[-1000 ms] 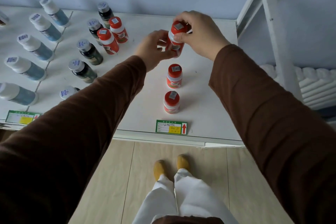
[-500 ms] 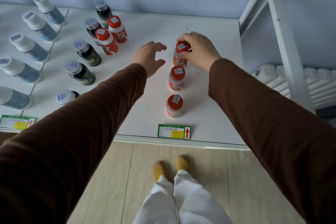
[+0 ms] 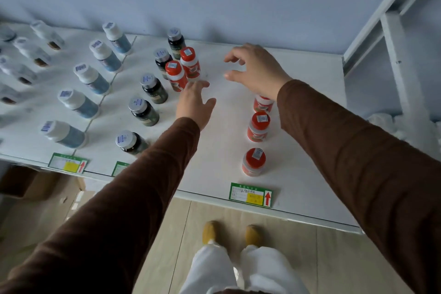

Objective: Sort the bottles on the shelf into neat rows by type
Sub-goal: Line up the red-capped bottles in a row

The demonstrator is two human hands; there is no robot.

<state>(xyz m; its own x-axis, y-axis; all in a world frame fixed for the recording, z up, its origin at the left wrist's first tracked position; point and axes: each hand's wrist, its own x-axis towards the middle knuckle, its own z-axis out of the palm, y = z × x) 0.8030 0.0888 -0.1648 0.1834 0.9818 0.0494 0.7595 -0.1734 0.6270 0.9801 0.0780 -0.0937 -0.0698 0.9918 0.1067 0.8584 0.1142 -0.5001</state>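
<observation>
Both arms reach out over the shelf [image 3: 310, 150]. The left hand [image 3: 194, 105] lies flat with spread, empty fingers, two upright red bottles [image 3: 183, 71] at its fingertips. The right hand [image 3: 256, 69] hovers, loosely curled, holding nothing; three red bottles [image 3: 259, 126] stand upright below its wrist.

Five red-capped bottles [image 3: 256, 126] on the white shelf [image 3: 310, 126]: three lined up at right, two paired further back. Five dark silver-capped bottles [image 3: 143, 111] in a row, five white-capped blue bottles [image 3: 77, 102] alongside. Three green labels [image 3: 250, 194] along the front edge.
</observation>
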